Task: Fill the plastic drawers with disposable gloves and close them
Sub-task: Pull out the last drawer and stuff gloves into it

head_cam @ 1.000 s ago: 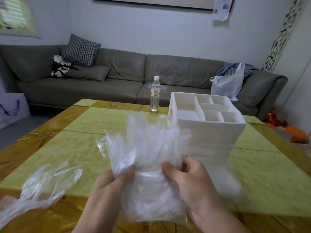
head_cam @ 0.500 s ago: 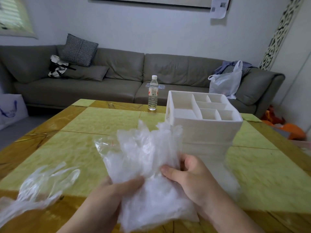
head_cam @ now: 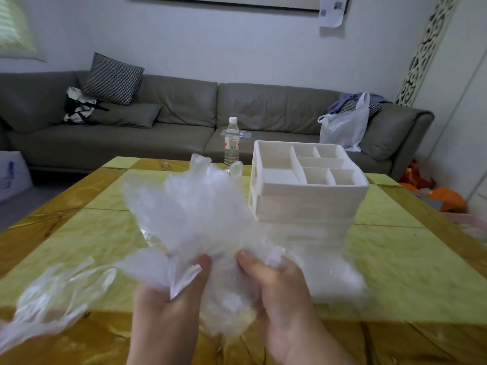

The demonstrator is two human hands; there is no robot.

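Note:
Both hands hold a crumpled bundle of clear disposable gloves (head_cam: pixel 195 214) above the near part of the table. My left hand (head_cam: pixel 168 306) grips its lower left side and my right hand (head_cam: pixel 276 285) grips its lower right side, thumbs on top. The white plastic drawer unit (head_cam: pixel 308 198) stands just right of the bundle, with an open divided tray on top; its lower front is blurred and partly hidden by plastic. A loose clear glove (head_cam: pixel 52 293) lies on the table at the near left.
The yellow-green table (head_cam: pixel 411 259) has brown borders. A water bottle (head_cam: pixel 232 143) stands at its far edge behind the bundle. A grey sofa (head_cam: pixel 179 119) with cushions and a white plastic bag (head_cam: pixel 345 125) runs along the back wall.
The glove bundle has been squeezed from a flat upright stack into a crumpled wad and tipped forward toward the drawer unit. Both hands kept their grip.

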